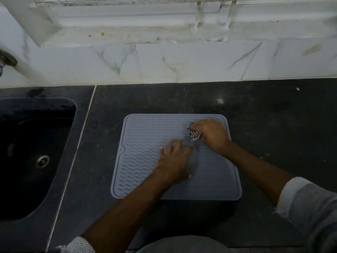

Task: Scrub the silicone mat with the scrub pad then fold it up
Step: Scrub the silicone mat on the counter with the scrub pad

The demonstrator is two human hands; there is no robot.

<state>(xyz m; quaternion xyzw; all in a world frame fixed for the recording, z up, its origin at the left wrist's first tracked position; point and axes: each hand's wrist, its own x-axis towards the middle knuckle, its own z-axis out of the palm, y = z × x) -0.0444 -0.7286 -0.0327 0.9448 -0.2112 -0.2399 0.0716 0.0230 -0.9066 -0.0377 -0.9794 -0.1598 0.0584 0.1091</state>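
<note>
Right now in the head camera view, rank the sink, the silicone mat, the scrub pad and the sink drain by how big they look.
Largest to smallest, as they look:
1. silicone mat
2. sink, cut off at the left edge, so its rank against the mat is unsure
3. scrub pad, partly hidden in the right hand
4. sink drain, close to the pad's visible part

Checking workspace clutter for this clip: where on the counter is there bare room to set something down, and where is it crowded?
Bare dark counter lies right of the mat, and a band runs between the mat's far edge and the tiled wall. A narrower strip separates mat and sink. The mat is crowded: the left hand presses flat, the right hand grips the scrub pad.
</note>
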